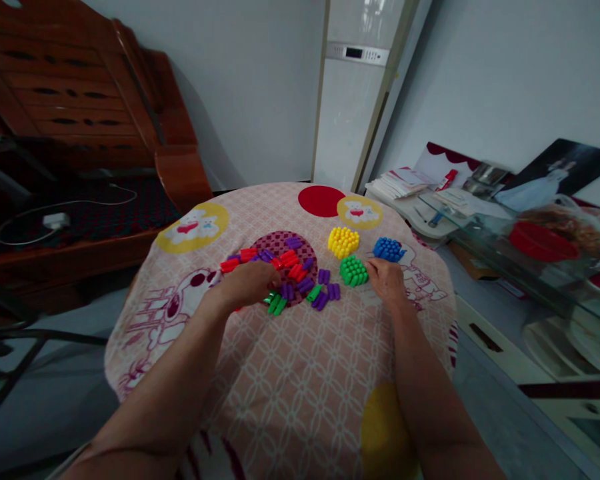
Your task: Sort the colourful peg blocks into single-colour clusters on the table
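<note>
My left hand (260, 280) reaches into a loose scatter of small plastic pieces at the table's middle, its fingers closed near some green pieces (277, 304). Whatever sits between those fingers is hidden. Around it lie red pieces (289, 259) and purple pieces (305, 285), lying flat in all directions. My right hand (387, 279) is pinched at the right side of a tight green cluster (353, 271) of upright pieces; I cannot make out what its fingertips hold. Behind that stand a yellow cluster (343, 242) and a blue cluster (389, 249).
A patterned pink cloth (300, 373) covers the round table. To the right is a glass shelf (480, 227) with a red bowl (543, 241), papers and a photo. A wooden bench (80, 120) stands at the left, a tall white appliance (350, 113) at the back.
</note>
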The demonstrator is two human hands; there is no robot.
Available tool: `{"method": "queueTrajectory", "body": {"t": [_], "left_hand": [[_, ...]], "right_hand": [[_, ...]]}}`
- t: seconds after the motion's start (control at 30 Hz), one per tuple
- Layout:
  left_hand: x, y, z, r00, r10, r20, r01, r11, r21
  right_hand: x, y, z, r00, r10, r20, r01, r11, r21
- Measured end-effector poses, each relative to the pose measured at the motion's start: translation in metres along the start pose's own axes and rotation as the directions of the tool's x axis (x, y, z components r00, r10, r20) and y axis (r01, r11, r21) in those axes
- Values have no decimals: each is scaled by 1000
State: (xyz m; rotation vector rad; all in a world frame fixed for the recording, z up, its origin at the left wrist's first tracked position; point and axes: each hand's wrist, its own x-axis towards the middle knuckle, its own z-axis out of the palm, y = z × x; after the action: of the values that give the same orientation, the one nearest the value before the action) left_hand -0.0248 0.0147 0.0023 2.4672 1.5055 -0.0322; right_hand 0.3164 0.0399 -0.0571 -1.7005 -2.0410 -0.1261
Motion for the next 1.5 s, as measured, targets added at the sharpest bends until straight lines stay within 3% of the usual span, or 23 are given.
{"method": "queueTrajectory", "body": {"t": [0.13,0.3,0.43,0.53,0.67,0.77,0.97,1.13,1.23,1.33,1.43,1.5], "left_hand": [[-5,20,-7,989,-95,113,70,975,209],[-6,21,-6,987,-127,98,107,976,188],[-2,2,-3,997,-64,-37,65,997,39],[4,1,-3,976,-37,-214,-13,974,-225],[20,20,8,936,22,-352,-245,759,-604],[31,35,24,924,9,-383,-306,618,-725],[39,51,39,932,-115,-344,-283,362,-888],[38,60,38,935,-140,-327,-292,221,-931],[37,62,38,932,-139,-336,-302,218,-928],[35,59,37,932,-115,-345,-296,312,-903],[34,49,33,915,-138,-378,-291,423,-858],[33,42,29,895,-170,-412,-286,492,-823]], "right_hand": [[-3,1,0,988,60,-139,-54,997,49],[-4,1,-3,948,122,-293,-76,984,161],[-3,-3,-7,898,205,-388,-67,938,341],[-3,-17,-9,916,233,-328,-24,845,534],[-7,-50,-12,980,161,-116,-17,649,761],[-11,-73,-12,999,47,5,-30,548,836],[-14,-92,-2,991,-34,127,-99,445,890],[-15,-97,0,996,-43,77,-50,453,890],[-16,-98,-1,1000,5,4,-6,483,876],[-11,-88,-2,997,77,-32,-13,522,853],[-2,-63,-3,970,224,-98,-47,562,826],[6,-40,-4,933,315,-177,-68,635,770]]}}
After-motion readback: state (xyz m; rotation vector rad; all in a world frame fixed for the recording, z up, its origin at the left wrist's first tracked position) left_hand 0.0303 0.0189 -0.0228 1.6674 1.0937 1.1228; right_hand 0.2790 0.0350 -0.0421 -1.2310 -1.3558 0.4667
